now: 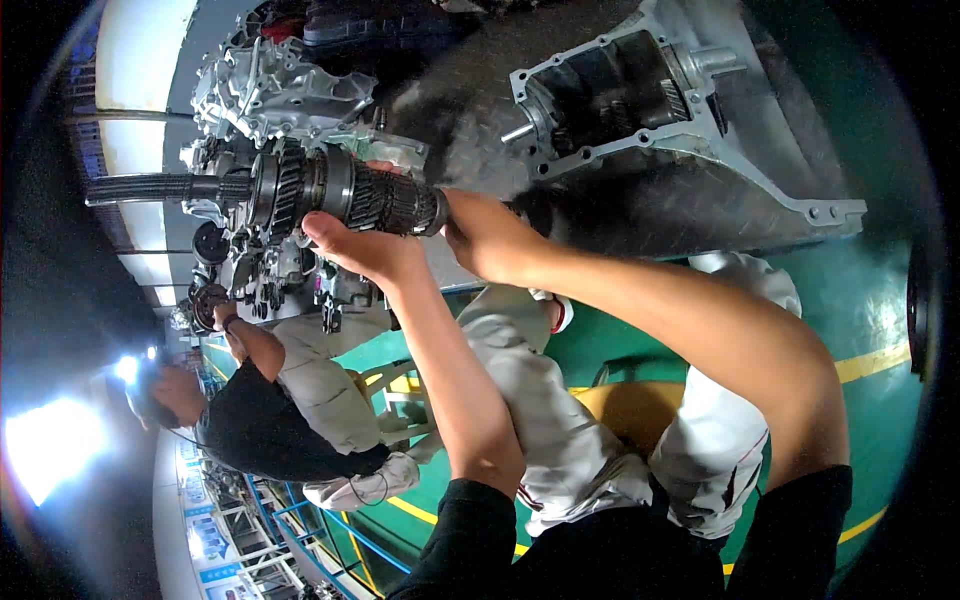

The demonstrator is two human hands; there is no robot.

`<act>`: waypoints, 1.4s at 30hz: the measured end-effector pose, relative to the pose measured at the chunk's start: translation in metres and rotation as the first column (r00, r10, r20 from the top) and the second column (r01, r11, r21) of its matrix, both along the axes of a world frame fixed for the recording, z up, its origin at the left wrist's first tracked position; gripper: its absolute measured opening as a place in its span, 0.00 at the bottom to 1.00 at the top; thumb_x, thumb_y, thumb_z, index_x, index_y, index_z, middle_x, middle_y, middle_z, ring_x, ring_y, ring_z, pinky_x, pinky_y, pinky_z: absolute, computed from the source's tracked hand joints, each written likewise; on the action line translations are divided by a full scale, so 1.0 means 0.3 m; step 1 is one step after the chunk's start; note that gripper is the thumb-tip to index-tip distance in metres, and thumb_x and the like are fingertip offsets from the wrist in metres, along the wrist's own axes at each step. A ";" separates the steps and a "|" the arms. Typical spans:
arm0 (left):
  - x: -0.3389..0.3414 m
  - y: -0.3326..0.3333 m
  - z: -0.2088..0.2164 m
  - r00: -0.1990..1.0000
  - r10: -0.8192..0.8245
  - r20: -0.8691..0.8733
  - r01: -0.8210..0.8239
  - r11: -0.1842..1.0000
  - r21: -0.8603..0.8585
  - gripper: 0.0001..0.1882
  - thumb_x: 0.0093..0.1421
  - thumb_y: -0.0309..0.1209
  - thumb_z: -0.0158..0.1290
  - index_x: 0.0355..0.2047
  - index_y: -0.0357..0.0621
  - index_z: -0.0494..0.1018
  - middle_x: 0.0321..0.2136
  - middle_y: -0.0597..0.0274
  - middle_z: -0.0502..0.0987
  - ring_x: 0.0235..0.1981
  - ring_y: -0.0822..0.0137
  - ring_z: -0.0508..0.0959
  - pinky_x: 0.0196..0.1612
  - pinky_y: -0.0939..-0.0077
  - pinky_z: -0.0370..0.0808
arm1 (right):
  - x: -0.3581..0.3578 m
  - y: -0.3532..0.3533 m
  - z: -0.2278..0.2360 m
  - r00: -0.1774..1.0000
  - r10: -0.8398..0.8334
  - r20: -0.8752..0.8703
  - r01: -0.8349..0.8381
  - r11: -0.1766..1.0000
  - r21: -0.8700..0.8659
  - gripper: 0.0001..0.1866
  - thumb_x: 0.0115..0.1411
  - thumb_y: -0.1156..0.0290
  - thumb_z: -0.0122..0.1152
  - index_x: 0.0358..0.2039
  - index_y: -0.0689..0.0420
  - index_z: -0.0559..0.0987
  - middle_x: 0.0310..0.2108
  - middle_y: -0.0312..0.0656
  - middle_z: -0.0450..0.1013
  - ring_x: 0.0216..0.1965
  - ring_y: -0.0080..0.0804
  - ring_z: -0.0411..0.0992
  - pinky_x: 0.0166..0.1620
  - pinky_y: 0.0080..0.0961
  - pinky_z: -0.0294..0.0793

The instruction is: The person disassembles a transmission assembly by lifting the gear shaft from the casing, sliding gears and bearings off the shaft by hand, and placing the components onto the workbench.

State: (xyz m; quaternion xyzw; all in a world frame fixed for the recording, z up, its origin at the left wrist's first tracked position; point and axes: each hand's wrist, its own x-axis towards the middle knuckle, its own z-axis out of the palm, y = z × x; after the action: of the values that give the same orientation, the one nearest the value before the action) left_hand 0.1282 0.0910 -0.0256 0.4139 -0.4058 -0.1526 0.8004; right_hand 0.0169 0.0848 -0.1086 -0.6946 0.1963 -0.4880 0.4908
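A gearbox shaft [345, 192] with several dark toothed gears lies level in both of my hands, its long splined end pointing left. My left hand [365, 250] is closed round it from below, thumb against the near side of the gears and fingertips showing on the far side. At the shaft's right end, my right hand [487, 235] is closed on it, its fingers partly hidden. Behind the shaft stands a cast metal gearbox housing [280, 95]. To the right, a large open gearbox case [690, 130] rests on the dark workbench [450, 120], with gears visible inside.
Further left, a seated person in a black shirt [280, 420] handles a round dark part [207, 300] at the bench. More metal parts [270, 275] lie between us. Below are a stool [630, 410] and a green floor [870, 300] with yellow lines.
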 end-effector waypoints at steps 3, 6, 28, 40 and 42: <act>0.044 0.024 0.009 0.996 0.087 0.032 -0.087 0.996 -0.008 0.46 0.59 0.75 0.44 0.53 0.42 0.72 0.39 0.52 0.81 0.28 0.54 0.82 0.34 0.57 0.82 | 0.015 0.036 0.066 0.984 0.173 -0.043 -0.159 0.960 0.230 0.22 0.54 0.87 0.49 0.51 0.62 0.73 0.46 0.63 0.75 0.53 0.66 0.70 0.54 0.47 0.70; -0.004 0.028 0.012 0.993 0.024 0.120 -0.030 0.999 0.045 0.46 0.59 0.75 0.43 0.52 0.42 0.73 0.39 0.52 0.82 0.28 0.54 0.82 0.33 0.58 0.82 | 0.023 0.033 0.032 0.997 0.076 -0.002 -0.074 0.974 0.212 0.23 0.54 0.89 0.48 0.51 0.62 0.74 0.46 0.64 0.75 0.54 0.66 0.70 0.53 0.46 0.71; -0.009 0.061 0.058 0.999 -0.035 -0.017 0.035 0.999 -0.028 0.49 0.57 0.77 0.45 0.50 0.39 0.74 0.39 0.54 0.82 0.31 0.56 0.84 0.33 0.63 0.84 | -0.022 0.024 0.050 0.987 0.147 -0.071 -0.135 0.978 0.158 0.23 0.49 0.87 0.50 0.48 0.63 0.74 0.42 0.62 0.75 0.50 0.65 0.72 0.49 0.47 0.72; -0.012 0.099 0.083 0.997 -0.011 0.074 0.011 1.000 0.007 0.53 0.58 0.79 0.38 0.49 0.34 0.73 0.32 0.51 0.81 0.33 0.59 0.83 0.36 0.68 0.83 | -0.035 0.029 0.077 0.989 0.141 -0.037 -0.133 0.979 0.154 0.23 0.50 0.83 0.55 0.49 0.64 0.74 0.39 0.64 0.76 0.47 0.66 0.73 0.46 0.49 0.72; -0.008 0.106 0.089 0.996 -0.027 0.084 0.026 1.000 0.014 0.53 0.59 0.79 0.37 0.49 0.34 0.73 0.32 0.52 0.81 0.32 0.60 0.83 0.37 0.68 0.83 | -0.047 0.029 0.103 0.974 0.201 -0.105 -0.171 0.955 0.243 0.23 0.51 0.80 0.58 0.50 0.63 0.74 0.41 0.62 0.77 0.47 0.63 0.75 0.47 0.49 0.72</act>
State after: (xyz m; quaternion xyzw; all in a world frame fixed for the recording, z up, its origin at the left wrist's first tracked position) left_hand 0.1259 0.1227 0.0012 0.4200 -0.4436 -0.1482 0.7777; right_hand 0.0026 0.0934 -0.0778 -0.6777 0.2171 -0.3674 0.5988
